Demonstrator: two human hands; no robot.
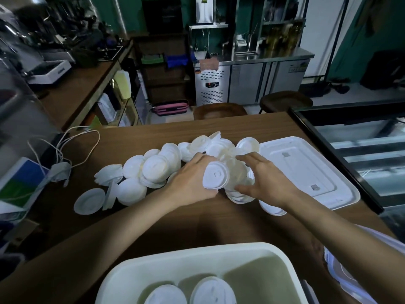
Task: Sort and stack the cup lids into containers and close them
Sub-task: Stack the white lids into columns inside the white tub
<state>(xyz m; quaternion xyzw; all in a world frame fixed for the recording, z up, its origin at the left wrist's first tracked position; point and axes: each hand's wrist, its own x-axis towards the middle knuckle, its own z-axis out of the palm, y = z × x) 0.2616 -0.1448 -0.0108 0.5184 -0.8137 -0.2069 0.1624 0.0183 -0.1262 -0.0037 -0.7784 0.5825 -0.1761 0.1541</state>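
A heap of white cup lids [153, 167] sprawls across the middle of the brown table [208, 227]. My left hand [192, 183] grips a short stack of lids [215, 175] held on edge, its top face toward me. My right hand [263, 178] presses fingers spread against the far side of that same stack, over more lids lying beneath. An open white container [140, 273] sits at the near edge with two lids [212, 291] lying inside. A flat white container cover [306, 170] rests at the right.
A single lid [89, 201] lies apart at the left. White cables [65, 145] and a blue-green box [19, 185] sit at the table's left edge. A glass display case [361, 145] borders the right. Two stools [219, 110] stand beyond the table.
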